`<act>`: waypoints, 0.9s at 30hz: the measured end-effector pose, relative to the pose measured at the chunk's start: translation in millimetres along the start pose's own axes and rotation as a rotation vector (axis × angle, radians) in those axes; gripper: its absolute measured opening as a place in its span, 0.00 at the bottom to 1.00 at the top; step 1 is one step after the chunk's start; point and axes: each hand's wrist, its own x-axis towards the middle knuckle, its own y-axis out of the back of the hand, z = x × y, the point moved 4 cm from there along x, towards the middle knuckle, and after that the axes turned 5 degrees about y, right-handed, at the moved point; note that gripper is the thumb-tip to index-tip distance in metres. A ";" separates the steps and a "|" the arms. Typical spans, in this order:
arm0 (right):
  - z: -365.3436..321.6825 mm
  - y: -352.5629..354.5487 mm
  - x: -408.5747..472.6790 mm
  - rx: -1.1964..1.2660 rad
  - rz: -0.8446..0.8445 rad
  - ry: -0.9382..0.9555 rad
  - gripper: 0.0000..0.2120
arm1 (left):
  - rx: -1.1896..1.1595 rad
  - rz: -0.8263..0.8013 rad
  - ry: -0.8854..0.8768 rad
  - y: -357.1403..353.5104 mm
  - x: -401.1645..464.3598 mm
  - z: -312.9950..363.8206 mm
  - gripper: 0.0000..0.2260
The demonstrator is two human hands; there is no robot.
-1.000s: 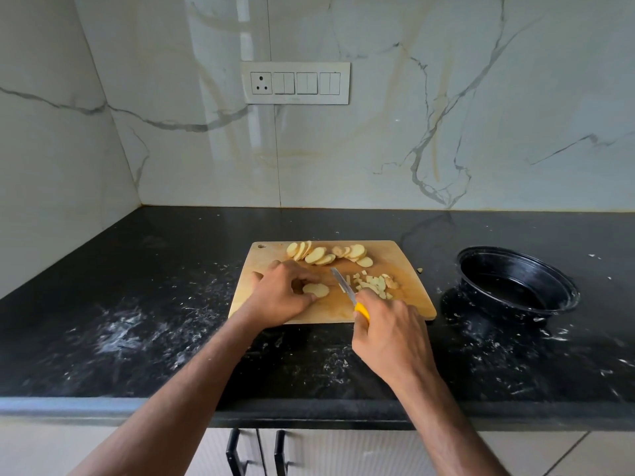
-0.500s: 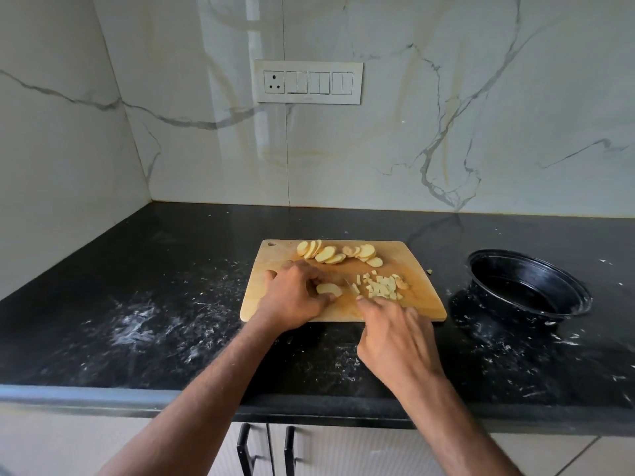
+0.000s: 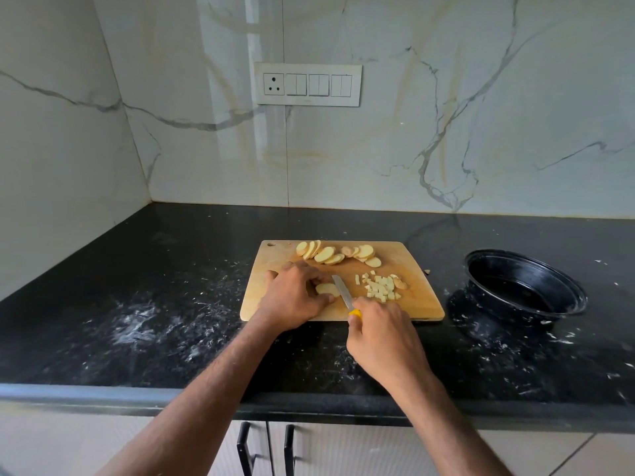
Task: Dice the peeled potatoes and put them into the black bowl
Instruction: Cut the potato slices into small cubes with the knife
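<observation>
The left hand [image 3: 295, 297] pins a potato slice [image 3: 326, 288]; the right hand [image 3: 381, 333] grips the knife [image 3: 343, 294]. Best keep fingertips tucked, cutting even strips.

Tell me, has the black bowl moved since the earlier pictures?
No. The black bowl keeps the same gap to the right of the cutting board.

Cutting board [image 3: 422, 304] is lying on countertop [image 3: 171, 304], under both hands. Left hand [image 3: 295, 298] is sitting left of right hand [image 3: 383, 333], holding potato slice [image 3: 326, 288] on the board. Knife [image 3: 343, 293] is lying between them, just right of that slice. Diced potato pieces [image 3: 380, 287] are sitting beyond right hand. Row of potato slices [image 3: 338, 253] is lying behind both hands. Bowl [image 3: 522, 285] is standing well right of right hand, off the board.
</observation>
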 end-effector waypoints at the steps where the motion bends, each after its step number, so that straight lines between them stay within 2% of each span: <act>1: -1.9 -1.6 0.8 -0.014 -0.003 0.006 0.12 | -0.001 0.003 -0.002 0.0 -0.2 0.1 0.16; 5: -2.6 -5.2 7.6 0.006 -0.002 0.000 0.11 | -0.020 0.014 0.004 0.2 0.3 -1.3 0.16; 10: 5.7 2.7 1.7 -0.066 0.110 -0.044 0.13 | -0.048 0.019 0.007 0.8 1.0 -1.1 0.13; 14: 5.1 3.0 -5.1 -0.132 0.092 -0.014 0.13 | -0.048 0.011 0.022 0.4 1.4 -3.2 0.13; 18: 13.1 10.3 -5.5 -0.144 0.139 -0.085 0.13 | -0.052 0.007 0.033 0.3 1.1 -2.0 0.13; 23: 3.0 5.7 -6.5 -0.106 0.090 0.030 0.14 | -0.052 0.018 0.022 0.8 0.8 -1.6 0.14; 27: 11.1 11.0 -6.7 -0.158 0.108 -0.084 0.13 | -0.066 -0.009 0.031 0.4 1.1 -2.2 0.14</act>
